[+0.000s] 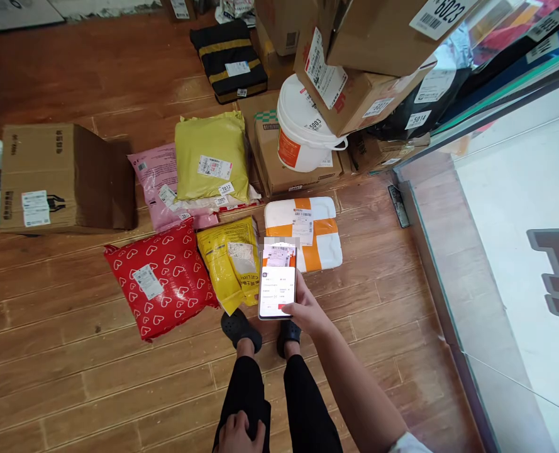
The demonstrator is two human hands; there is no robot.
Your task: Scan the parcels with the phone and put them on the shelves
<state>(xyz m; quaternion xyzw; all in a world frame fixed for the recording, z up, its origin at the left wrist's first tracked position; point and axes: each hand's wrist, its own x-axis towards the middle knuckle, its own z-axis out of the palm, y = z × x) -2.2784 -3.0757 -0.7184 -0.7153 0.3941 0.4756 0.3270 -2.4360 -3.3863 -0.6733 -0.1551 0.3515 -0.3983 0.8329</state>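
My right hand (307, 309) holds a smartphone (278, 281) upright over the floor, thumb on the lit screen, fingers wrapped round its right edge. Its camera faces a white and orange parcel (317, 217) lying just beyond it. My left hand (239, 433) rests on my left thigh at the bottom edge, fingers curled against the black trouser leg. A small yellow pouch (222, 255) and a red bag with white hearts (161, 280) lie left of the phone.
A pink bag (154, 176) and a yellow-green bag (210, 154) lie further back. A cardboard box (48, 176) sits at the left. Stacked boxes (368, 63) and a white bucket (302, 126) stand at the back right. A glass door (510, 251) runs along the right.
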